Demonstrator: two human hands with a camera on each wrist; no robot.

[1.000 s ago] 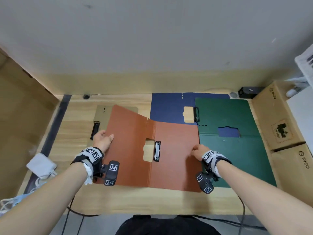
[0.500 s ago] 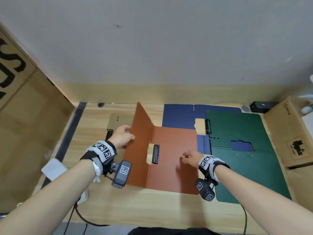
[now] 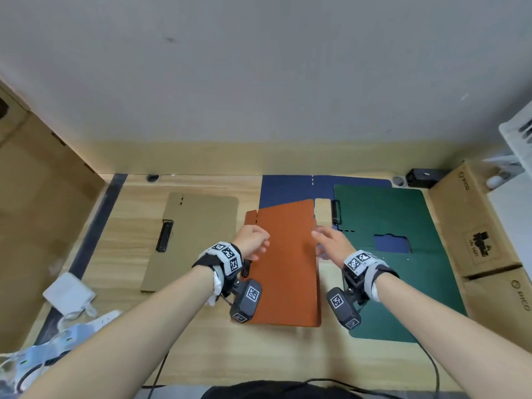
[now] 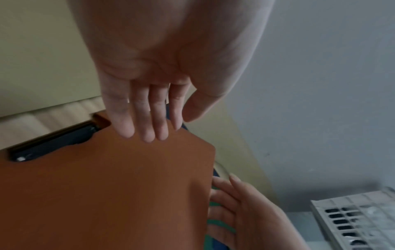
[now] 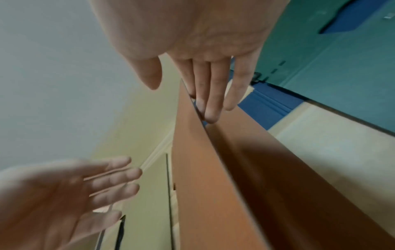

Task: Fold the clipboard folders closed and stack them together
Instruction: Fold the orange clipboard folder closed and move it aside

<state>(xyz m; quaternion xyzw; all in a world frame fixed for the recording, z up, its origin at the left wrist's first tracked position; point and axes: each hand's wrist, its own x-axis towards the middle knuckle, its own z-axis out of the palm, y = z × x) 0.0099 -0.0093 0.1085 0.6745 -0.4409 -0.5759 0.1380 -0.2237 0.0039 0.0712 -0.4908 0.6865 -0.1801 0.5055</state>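
The orange folder (image 3: 288,260) lies at the desk's centre, its cover (image 5: 192,169) swung over and still a little above its base (image 5: 278,169). My left hand (image 3: 260,243) rests straight fingers (image 4: 145,130) on the cover's far left part, near the black clip (image 4: 53,143). The straight fingers (image 5: 209,101) of my right hand (image 3: 321,239) touch the cover's right edge, in the gap above the base. A tan folder (image 3: 195,234) lies closed at the left. The blue folder (image 3: 288,191) and the green folder (image 3: 397,269) lie open, overlapping, behind and to the right.
Cardboard boxes (image 3: 475,240) line the desk's right edge, and a large one (image 3: 34,211) stands at the left. A white adapter (image 3: 69,296) and a power strip (image 3: 57,338) lie at the front left. A small black device (image 3: 423,177) sits at the back right.
The orange cover has swung from upright over to the right onto its base. My left hand followed it across. My right hand left the base and moved to the cover's right edge.
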